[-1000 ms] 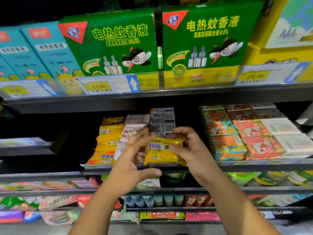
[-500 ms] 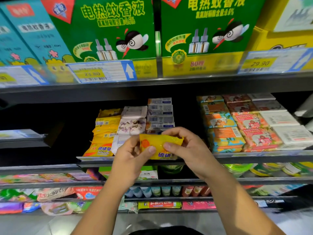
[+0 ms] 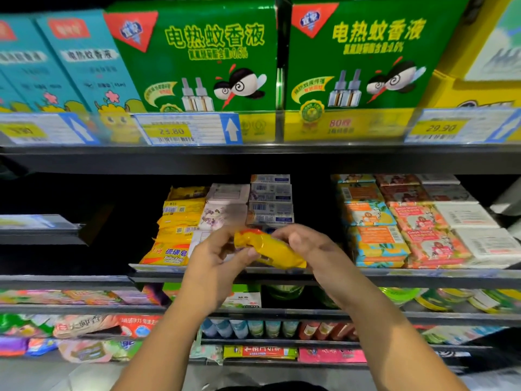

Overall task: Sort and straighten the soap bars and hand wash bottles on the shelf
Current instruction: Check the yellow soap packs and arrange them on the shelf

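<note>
Holding one yellow-wrapped soap bar [image 3: 269, 248] clear of the middle shelf [image 3: 423, 273], a person sorts toiletries in a shop aisle, seen through the head camera that I am monitoring remotely. The bar hangs in the air just in front of the shelf's lip, tilted with its left end higher, between the stack of matching yellow sulfur soaps [image 3: 177, 230] and the column of blue-and-white boxed soaps [image 3: 270, 204]. The left hand [image 3: 217, 263] pinches the raised, crimped end, thumb pressed against the near side. The fingers [image 3: 296, 238] of the right hand [image 3: 313, 249] are curled over the lower end, so both hands are closed on the same bar. I judge it a light thing with a hard block inside and a loose, glossy film outside: stiff enough to keep its shape, but apt to slide in the wrapper. I would take it across the broad faces or the long edges, not by the crimped ends, which may crumple or slip. To the right, colourful paper-wrapped packs [image 3: 375, 230] lie in neat rows, and green boxes [image 3: 203, 60] stand on the shelf above. I cannot pick out any hand wash bottles for certain.
</note>
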